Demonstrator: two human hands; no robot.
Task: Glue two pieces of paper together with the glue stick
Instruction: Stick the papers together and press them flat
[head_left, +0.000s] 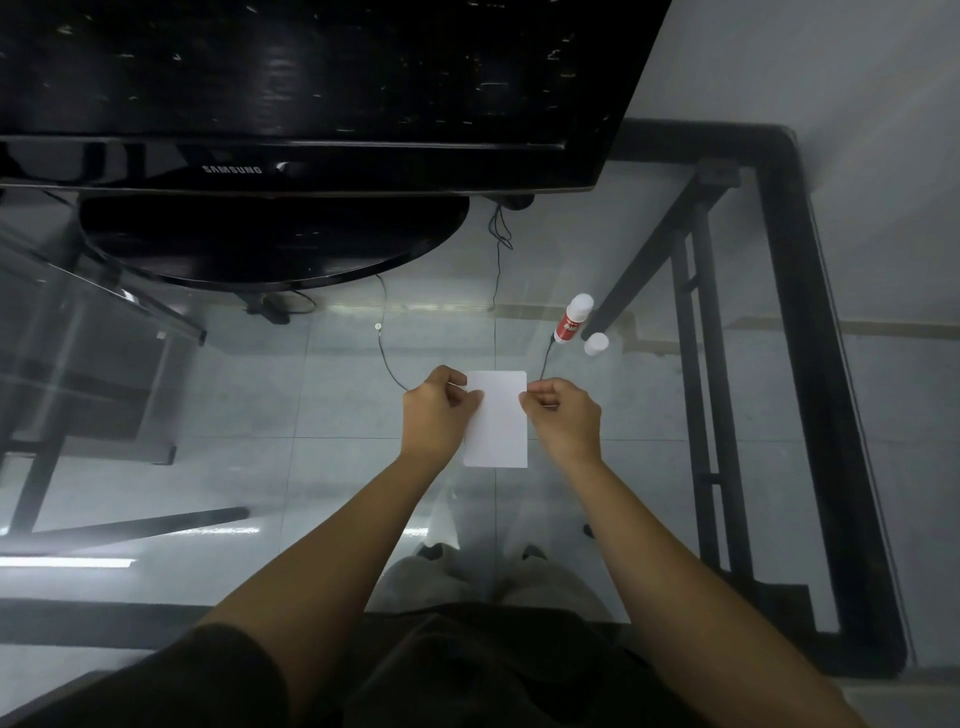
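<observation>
A white sheet of paper (497, 421) lies flat over the glass table, upright in the head view. My left hand (435, 413) pinches its upper left edge and my right hand (563, 415) pinches its upper right edge. Whether a second sheet lies under it, I cannot tell. The glue stick (573, 318), white with a red label, stands tilted on the glass beyond my right hand, apart from it. Its white cap (596, 343) sits loose just beside it.
A black monitor (291, 93) with a round base (270, 244) fills the far left and middle. Thin cables (387, 353) run across the glass towards my hands. The table's black frame (810, 364) runs along the right side.
</observation>
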